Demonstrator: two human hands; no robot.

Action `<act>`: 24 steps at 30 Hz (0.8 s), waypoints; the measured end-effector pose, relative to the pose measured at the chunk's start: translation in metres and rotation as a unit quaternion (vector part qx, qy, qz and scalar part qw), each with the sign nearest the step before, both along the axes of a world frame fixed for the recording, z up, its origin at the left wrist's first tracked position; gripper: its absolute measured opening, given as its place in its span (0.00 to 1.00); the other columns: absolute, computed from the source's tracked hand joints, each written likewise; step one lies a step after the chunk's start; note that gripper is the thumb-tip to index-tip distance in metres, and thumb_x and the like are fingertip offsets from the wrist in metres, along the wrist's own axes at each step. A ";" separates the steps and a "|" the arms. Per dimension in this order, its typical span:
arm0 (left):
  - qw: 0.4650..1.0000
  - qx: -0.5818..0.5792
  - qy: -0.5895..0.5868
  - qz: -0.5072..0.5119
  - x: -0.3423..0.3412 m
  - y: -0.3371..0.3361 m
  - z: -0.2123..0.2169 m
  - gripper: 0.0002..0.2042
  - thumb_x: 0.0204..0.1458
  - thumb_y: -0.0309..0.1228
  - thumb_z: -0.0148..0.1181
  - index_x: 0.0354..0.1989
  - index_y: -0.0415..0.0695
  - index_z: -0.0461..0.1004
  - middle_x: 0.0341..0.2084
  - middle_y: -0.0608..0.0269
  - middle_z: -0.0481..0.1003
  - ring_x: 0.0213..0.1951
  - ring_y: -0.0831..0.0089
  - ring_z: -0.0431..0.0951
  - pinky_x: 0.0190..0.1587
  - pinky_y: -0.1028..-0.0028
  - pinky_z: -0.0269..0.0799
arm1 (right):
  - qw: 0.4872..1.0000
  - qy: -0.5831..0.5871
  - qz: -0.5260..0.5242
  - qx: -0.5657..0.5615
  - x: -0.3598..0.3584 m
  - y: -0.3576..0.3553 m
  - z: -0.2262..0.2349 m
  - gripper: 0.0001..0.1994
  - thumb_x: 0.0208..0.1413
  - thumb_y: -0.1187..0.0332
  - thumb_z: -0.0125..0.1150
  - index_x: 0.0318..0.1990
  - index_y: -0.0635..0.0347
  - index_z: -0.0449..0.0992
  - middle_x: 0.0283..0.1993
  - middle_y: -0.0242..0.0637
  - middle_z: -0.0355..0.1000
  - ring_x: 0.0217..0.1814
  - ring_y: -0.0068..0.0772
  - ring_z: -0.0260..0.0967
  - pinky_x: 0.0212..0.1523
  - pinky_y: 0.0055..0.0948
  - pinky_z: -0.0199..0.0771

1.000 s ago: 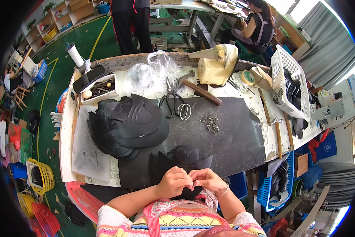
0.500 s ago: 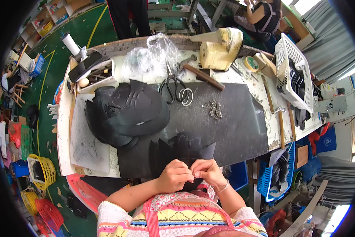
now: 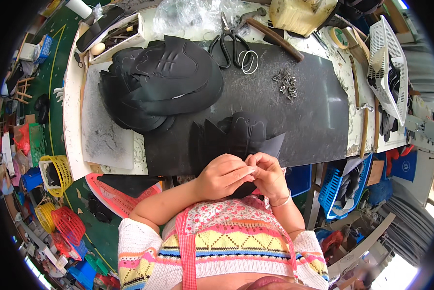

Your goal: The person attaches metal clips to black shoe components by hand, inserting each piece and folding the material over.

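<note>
At the table's near edge, my left hand point(image 3: 226, 177) and my right hand point(image 3: 269, 178) meet with fingertips pinched together. Whatever is between them is too small or too covered to make out. Just beyond my fingers lies a shaped black sheet piece point(image 3: 248, 133) with pointed corners and a raised line pattern; its near part is hidden behind my hands. A pile of similar curved black pieces point(image 3: 178, 82) rests farther left. Small metal bits point(image 3: 285, 84) lie heaped on the black mat point(image 3: 318, 111) to the right.
Past the pile are black-handled scissors point(image 3: 229, 46), white rings point(image 3: 249, 63) and a hammer point(image 3: 277, 39). A parts box point(image 3: 117, 38) stands at the far left, with a phone point(image 3: 100, 28) beside it. White point(image 3: 388, 72) and blue baskets point(image 3: 330, 186) flank the table's right side.
The view has tipped down, so the table and its things sit higher in the picture. My hands are still together at the near edge, with fingers slightly shifted.
</note>
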State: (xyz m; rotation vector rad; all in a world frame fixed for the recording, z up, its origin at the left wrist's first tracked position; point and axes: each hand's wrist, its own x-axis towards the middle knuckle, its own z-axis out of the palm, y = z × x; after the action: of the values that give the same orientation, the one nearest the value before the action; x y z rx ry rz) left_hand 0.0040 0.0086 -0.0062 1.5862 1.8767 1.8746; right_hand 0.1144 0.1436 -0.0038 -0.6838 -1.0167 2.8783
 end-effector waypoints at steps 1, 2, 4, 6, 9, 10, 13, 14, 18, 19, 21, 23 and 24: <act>0.999 0.006 0.038 -0.016 -0.003 0.001 0.002 0.13 0.38 0.23 0.70 0.35 0.36 0.77 0.28 0.60 0.74 0.29 0.66 0.76 0.32 0.71 0.73 | 0.999 -0.003 0.017 -0.043 0.001 0.002 -0.001 0.02 0.54 0.80 0.57 0.35 0.67 0.72 0.33 0.35 0.70 0.31 0.23 0.67 0.34 0.20 0.69; 0.997 -0.004 0.072 -0.022 -0.008 0.000 0.003 0.14 0.38 0.24 0.70 0.34 0.35 0.76 0.29 0.60 0.74 0.30 0.65 0.76 0.33 0.70 0.74 | 0.998 -0.016 0.024 -0.061 0.002 0.003 -0.002 0.02 0.54 0.78 0.58 0.34 0.67 0.72 0.32 0.33 0.70 0.31 0.21 0.66 0.34 0.19 0.69; 0.995 -0.005 0.098 -0.029 -0.012 -0.002 0.004 0.14 0.38 0.24 0.70 0.34 0.34 0.76 0.29 0.60 0.74 0.30 0.65 0.76 0.33 0.69 0.74 | 0.996 -0.022 0.029 -0.078 0.002 0.003 0.002 0.02 0.54 0.78 0.58 0.34 0.67 0.73 0.32 0.33 0.70 0.31 0.21 0.66 0.34 0.19 0.69; 0.989 0.009 0.139 -0.041 -0.017 -0.003 0.006 0.13 0.38 0.23 0.69 0.34 0.33 0.76 0.29 0.59 0.74 0.30 0.65 0.76 0.32 0.69 0.74 | 0.994 -0.021 0.048 -0.098 0.002 0.005 0.003 0.02 0.53 0.78 0.59 0.33 0.68 0.73 0.32 0.33 0.69 0.30 0.20 0.66 0.34 0.20 0.69; 0.981 0.023 0.188 -0.043 -0.021 -0.007 -0.001 0.14 0.37 0.22 0.68 0.35 0.33 0.76 0.28 0.59 0.74 0.30 0.65 0.76 0.32 0.69 0.74 | 0.988 0.015 0.055 -0.141 0.001 0.004 0.002 0.02 0.53 0.79 0.59 0.33 0.68 0.74 0.32 0.33 0.70 0.30 0.20 0.66 0.33 0.19 0.68; 0.981 0.022 0.187 -0.046 -0.022 -0.006 -0.001 0.14 0.37 0.22 0.68 0.35 0.33 0.76 0.28 0.59 0.74 0.30 0.65 0.76 0.32 0.69 0.74 | 0.988 0.014 0.052 -0.142 -0.001 0.003 0.002 0.02 0.53 0.79 0.59 0.33 0.68 0.74 0.32 0.33 0.70 0.30 0.20 0.66 0.33 0.19 0.68; 0.978 0.055 0.198 -0.043 -0.024 -0.001 -0.005 0.12 0.39 0.26 0.64 0.33 0.34 0.75 0.29 0.58 0.74 0.31 0.64 0.76 0.35 0.67 0.73 | 0.988 0.016 0.061 -0.143 -0.008 0.006 0.008 0.01 0.52 0.80 0.59 0.32 0.67 0.74 0.31 0.34 0.71 0.30 0.20 0.67 0.31 0.18 0.67; 0.983 0.042 0.173 -0.030 -0.026 0.002 -0.008 0.12 0.39 0.25 0.64 0.33 0.35 0.75 0.29 0.59 0.74 0.32 0.64 0.76 0.35 0.66 0.73 | 0.997 0.008 0.038 -0.074 -0.012 0.009 0.009 0.01 0.52 0.80 0.59 0.32 0.67 0.74 0.31 0.34 0.71 0.29 0.20 0.67 0.30 0.17 0.67; 0.976 -0.101 0.116 0.152 -0.041 0.033 -0.002 0.10 0.44 0.26 0.63 0.34 0.38 0.74 0.31 0.61 0.74 0.35 0.60 0.74 0.40 0.64 0.69 | 0.967 -0.069 -0.099 0.224 -0.031 0.018 0.006 0.02 0.53 0.80 0.58 0.33 0.65 0.75 0.28 0.32 0.72 0.25 0.18 0.68 0.27 0.16 0.66; 0.954 -0.165 0.079 0.236 -0.043 0.042 0.003 0.09 0.45 0.27 0.62 0.35 0.37 0.73 0.31 0.60 0.74 0.36 0.58 0.74 0.41 0.63 0.69 | 0.947 -0.088 -0.119 0.284 -0.037 0.022 0.002 0.02 0.53 0.80 0.58 0.33 0.65 0.75 0.28 0.32 0.72 0.25 0.18 0.68 0.26 0.16 0.67; 0.953 -0.205 0.053 0.217 -0.049 0.045 -0.007 0.09 0.47 0.27 0.62 0.34 0.37 0.72 0.32 0.58 0.74 0.36 0.56 0.74 0.41 0.62 0.68 | 0.944 -0.087 -0.128 0.292 -0.046 0.024 -0.003 0.02 0.53 0.80 0.58 0.34 0.66 0.75 0.27 0.33 0.73 0.24 0.18 0.69 0.25 0.15 0.66; 0.949 -0.244 0.026 0.198 -0.050 0.046 -0.010 0.09 0.48 0.27 0.61 0.34 0.37 0.71 0.32 0.56 0.74 0.36 0.54 0.73 0.42 0.61 0.68 | 0.947 -0.101 -0.131 0.275 -0.051 0.024 -0.007 0.03 0.54 0.81 0.56 0.34 0.66 0.75 0.28 0.34 0.73 0.24 0.18 0.69 0.23 0.15 0.66; 0.958 -0.232 -0.023 0.166 -0.050 0.047 -0.010 0.07 0.49 0.27 0.60 0.33 0.37 0.71 0.30 0.55 0.74 0.35 0.55 0.74 0.40 0.62 0.69 | 0.946 -0.104 -0.135 0.275 -0.053 0.022 -0.009 0.03 0.54 0.82 0.56 0.34 0.67 0.75 0.28 0.34 0.73 0.24 0.18 0.69 0.21 0.15 0.65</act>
State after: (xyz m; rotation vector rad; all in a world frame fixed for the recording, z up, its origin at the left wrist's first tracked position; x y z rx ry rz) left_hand -0.0465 0.0554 -0.0162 1.1246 2.4478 1.3840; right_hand 0.0618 0.1660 -0.0130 -0.9847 -1.5217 2.1688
